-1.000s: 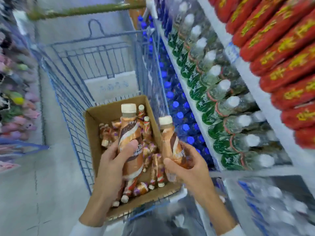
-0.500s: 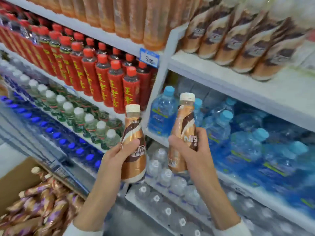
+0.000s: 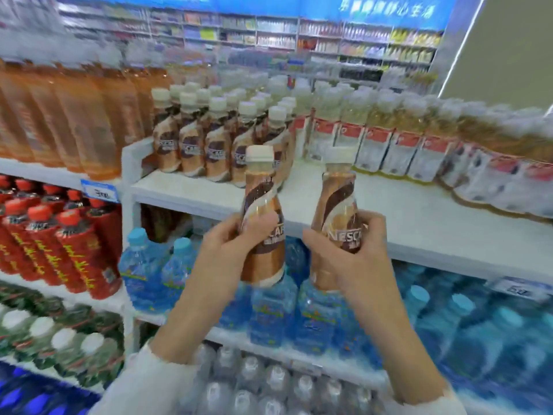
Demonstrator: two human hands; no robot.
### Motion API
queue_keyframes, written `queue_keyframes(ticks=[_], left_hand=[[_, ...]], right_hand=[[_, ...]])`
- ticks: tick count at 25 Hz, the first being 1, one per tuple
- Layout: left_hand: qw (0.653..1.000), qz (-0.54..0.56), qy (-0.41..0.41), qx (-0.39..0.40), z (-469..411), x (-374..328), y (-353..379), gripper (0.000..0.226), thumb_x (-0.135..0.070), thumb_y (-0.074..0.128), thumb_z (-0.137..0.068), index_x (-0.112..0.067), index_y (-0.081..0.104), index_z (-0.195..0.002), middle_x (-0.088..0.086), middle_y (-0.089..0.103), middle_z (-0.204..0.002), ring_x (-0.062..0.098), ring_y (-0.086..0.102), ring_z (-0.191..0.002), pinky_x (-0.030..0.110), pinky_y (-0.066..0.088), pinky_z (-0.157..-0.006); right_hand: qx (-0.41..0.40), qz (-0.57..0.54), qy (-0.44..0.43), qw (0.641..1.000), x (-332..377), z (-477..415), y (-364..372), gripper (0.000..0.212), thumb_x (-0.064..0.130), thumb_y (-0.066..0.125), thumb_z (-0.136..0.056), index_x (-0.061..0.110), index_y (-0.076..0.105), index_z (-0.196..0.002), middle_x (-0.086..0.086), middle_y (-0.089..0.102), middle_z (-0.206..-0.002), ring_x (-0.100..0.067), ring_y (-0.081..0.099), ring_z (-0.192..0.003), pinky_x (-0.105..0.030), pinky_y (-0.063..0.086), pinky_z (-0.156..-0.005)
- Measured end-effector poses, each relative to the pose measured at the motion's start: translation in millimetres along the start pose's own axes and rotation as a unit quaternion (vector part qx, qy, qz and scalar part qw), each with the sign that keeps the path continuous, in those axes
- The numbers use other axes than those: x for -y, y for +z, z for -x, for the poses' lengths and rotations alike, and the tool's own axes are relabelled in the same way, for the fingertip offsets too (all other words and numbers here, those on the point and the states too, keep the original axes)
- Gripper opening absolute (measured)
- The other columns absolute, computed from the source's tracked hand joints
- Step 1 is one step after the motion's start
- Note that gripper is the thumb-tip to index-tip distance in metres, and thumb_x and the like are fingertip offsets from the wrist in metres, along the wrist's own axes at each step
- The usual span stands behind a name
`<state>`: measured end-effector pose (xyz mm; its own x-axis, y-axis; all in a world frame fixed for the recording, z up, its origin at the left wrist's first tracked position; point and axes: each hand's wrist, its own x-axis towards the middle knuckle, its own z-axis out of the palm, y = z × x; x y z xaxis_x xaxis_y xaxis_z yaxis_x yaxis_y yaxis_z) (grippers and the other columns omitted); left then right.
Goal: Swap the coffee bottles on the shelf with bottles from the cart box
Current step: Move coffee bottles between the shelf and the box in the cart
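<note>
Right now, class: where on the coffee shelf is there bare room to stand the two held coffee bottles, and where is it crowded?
Free: the bare shelf front, bordered by the coffee rows on its left and the yellow drink bottles behind. Crowded: those rows, and the water bottles below.

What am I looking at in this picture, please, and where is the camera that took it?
There is no machine here. A person wears one wide-angle camera on the head, looking forward and down, so you see their own arms. The left hand grips a Nescafe coffee bottle, and the right hand grips a second coffee bottle. Both are upright in front of a white store shelf. On that shelf stands a block of matching coffee bottles, with a bare stretch to their right and pale yellow drinks behind it. Below are blue-capped water bottles, and to the left are red bottles.
</note>
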<state>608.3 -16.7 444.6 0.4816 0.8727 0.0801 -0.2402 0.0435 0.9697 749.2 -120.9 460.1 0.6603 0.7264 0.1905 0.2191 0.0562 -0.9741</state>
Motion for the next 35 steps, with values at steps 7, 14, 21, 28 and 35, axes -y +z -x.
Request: queue_keyframes(ticks=[7,14,21,28,35], left_hand=[[0.978,-0.142,0.129,0.077,-97,-13,45,0.025,-0.035,0.079,-0.084,-0.023,0.071,-0.105,-0.006,0.077,-0.100,0.010,0.071,-0.096,0.033,0.057,-0.091],[0.973,-0.155,0.129,0.114,-127,15,52,0.036,-0.035,0.077,-0.086,-0.025,0.068,-0.118,-0.008,0.075,-0.111,0.011,0.069,-0.106,0.041,0.054,-0.100],[0.976,-0.148,0.117,0.110,-122,28,45,0.051,-0.041,0.079,-0.082,-0.023,0.064,-0.128,-0.011,0.073,-0.115,0.005,0.068,-0.109,0.035,0.054,-0.100],[0.966,-0.215,0.139,0.034,-111,32,33,0.071,-0.033,0.097,-0.060,-0.028,0.058,-0.120,-0.018,0.067,-0.110,-0.007,0.065,-0.096,0.009,0.051,-0.076],[0.967,-0.212,0.133,0.058,-118,34,32,0.061,-0.021,0.087,-0.078,-0.020,0.060,-0.132,-0.014,0.068,-0.118,-0.002,0.065,-0.107,0.017,0.053,-0.094]], right_hand=[[-0.101,0.063,-0.075,0.990,7,-87,-20,0.061,0.034,0.080,-0.082,0.020,0.031,-0.114,0.003,0.058,-0.105,-0.006,0.059,-0.090,-0.020,0.044,-0.072],[-0.128,0.093,-0.057,0.986,-27,-110,-14,0.063,0.034,0.082,-0.081,0.019,0.031,-0.114,0.009,0.054,-0.100,-0.002,0.057,-0.089,-0.014,0.042,-0.069],[-0.106,0.087,-0.046,0.989,-33,-108,-15,0.074,0.036,0.087,-0.075,0.021,0.030,-0.119,0.012,0.053,-0.107,0.007,0.056,-0.091,-0.009,0.045,-0.070],[-0.061,0.089,-0.050,0.993,-44,-95,-47,0.067,0.020,0.091,-0.069,0.029,0.052,-0.123,0.017,0.064,-0.116,0.002,0.062,-0.106,-0.022,0.052,-0.088],[-0.074,0.101,-0.061,0.990,-47,-95,-44,0.071,0.031,0.094,-0.065,0.031,0.055,-0.124,0.019,0.065,-0.116,0.003,0.063,-0.104,-0.024,0.054,-0.087]])
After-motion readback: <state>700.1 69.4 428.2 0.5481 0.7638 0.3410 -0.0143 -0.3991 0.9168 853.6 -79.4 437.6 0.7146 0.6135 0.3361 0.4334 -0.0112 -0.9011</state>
